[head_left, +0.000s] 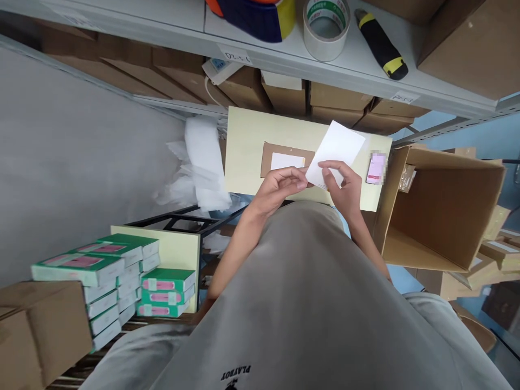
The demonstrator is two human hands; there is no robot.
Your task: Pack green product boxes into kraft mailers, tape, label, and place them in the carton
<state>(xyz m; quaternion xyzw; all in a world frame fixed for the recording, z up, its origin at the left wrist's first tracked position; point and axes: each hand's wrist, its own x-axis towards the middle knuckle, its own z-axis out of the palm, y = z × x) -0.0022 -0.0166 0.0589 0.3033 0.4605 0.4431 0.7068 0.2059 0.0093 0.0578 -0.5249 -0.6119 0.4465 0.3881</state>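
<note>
1. Fingers point(291, 173) of the left hand point(278, 189) pinch a corner of the white paper sheet point(341, 142), right of frame centre
2. Right hand point(348, 187) touches it, grip unclear
3. Brown package point(280, 149) lies mid-frame on the cream tabletop point(246, 146)

A pale yellow table point(252, 135) lies beneath the left hand point(280, 187) and right hand point(345, 187); on it, a brown package point(267, 158) rests just beyond the left and a pinkish rectangular item point(376, 168) sits outside the right. Beyond both, a grey shelf point(357, 60) carries a blue-and-yellow object point(260, 19), tape roll point(325, 50), cutter point(381, 45) and cardboard box point(467, 49).
</note>
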